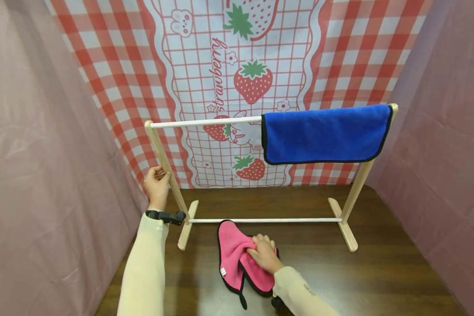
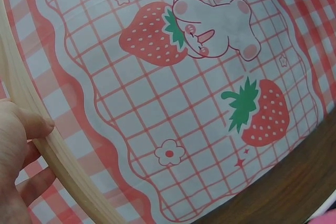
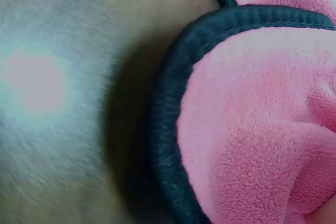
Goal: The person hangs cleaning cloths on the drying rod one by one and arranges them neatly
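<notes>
My left hand (image 1: 157, 186) holds the left wooden post (image 1: 161, 151) of a drying rack. The left wrist view shows the thumb on the near side of the post (image 2: 63, 174), with fingers behind it. A pink towel (image 1: 232, 254) with black edging lies bunched on the table, in front of the rack's lower white rod (image 1: 300, 220). My right hand (image 1: 266, 254) grips it near its middle, fingers sunk into the folds. Close up in the right wrist view are the fleecy cloth (image 3: 252, 114) and its dark rim; only a bit of skin shows there.
A blue towel (image 1: 328, 136) hangs over the right half of the rack's upper white rod (image 1: 205, 123). Two wooden feet (image 1: 347, 235) support the rack on the brown table (image 1: 395, 263). Behind hangs a strawberry-print cloth (image 1: 189, 83); pink drapes (image 1: 450, 145) flank both sides.
</notes>
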Motion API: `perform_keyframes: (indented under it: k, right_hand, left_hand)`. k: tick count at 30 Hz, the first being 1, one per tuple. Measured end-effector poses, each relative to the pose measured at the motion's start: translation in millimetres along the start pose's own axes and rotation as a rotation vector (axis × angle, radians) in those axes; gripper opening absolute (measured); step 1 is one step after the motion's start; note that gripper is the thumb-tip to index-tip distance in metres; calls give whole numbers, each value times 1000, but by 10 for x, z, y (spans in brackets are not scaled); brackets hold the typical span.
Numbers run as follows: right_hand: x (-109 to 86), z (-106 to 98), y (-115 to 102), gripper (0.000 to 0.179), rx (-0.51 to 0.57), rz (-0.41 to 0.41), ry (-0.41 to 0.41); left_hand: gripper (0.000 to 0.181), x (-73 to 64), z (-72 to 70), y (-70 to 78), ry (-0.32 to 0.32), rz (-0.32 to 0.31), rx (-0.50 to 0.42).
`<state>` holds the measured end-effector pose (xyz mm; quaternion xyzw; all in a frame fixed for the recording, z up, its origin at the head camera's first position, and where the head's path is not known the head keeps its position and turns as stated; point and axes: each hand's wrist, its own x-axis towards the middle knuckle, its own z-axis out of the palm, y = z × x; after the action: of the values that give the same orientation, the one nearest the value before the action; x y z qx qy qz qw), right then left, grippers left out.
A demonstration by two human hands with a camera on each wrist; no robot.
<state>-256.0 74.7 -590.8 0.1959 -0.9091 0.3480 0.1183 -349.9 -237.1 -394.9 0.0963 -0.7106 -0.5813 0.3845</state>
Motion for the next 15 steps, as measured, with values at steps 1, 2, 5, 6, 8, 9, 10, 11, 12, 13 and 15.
perform_keyframes:
  k: [1, 2, 5, 6, 8, 9, 10, 11, 12, 13, 15]
  right_hand:
    - [18, -20, -13, 19, -4, -10, 3]
    - [35, -41, -27, 22, -10, -22, 8]
    - [87, -98, -65, 26, -18, -44, 26]
    - [105, -116, -76, 26, -23, -53, 37]
    - [136, -153, -104, 26, -31, -75, 60]
    - [152, -173, -119, 26, -36, -89, 73]
    - [168, -194, -133, 26, -45, -102, 87]
    - [184, -215, -148, 26, -55, -116, 100]
    - [199, -237, -165, 26, -59, -131, 110]
    - [215, -260, -183, 26, -65, -144, 120]
    - [249, -311, -224, 26, -70, -168, 132]
  left_hand:
    - [24, 2, -1, 0, -2, 0, -1]
    - [24, 4, -1, -2, -2, 0, 2]
    - [24, 3, -3, 1, -5, 4, 2]
    - [24, 2, -4, 3, -4, 5, 4]
    - [24, 2, -5, 1, -2, 7, 8]
    - [24, -1, -7, 3, -1, 7, 10]
    - [24, 0, -6, 1, 0, 7, 13]
    - [24, 0, -6, 1, 1, 7, 13]
    - [24, -1, -6, 2, 1, 7, 14]
    - [24, -1, -5, 3, 1, 6, 15]
    - [24, -1, -5, 10, 2, 4, 19]
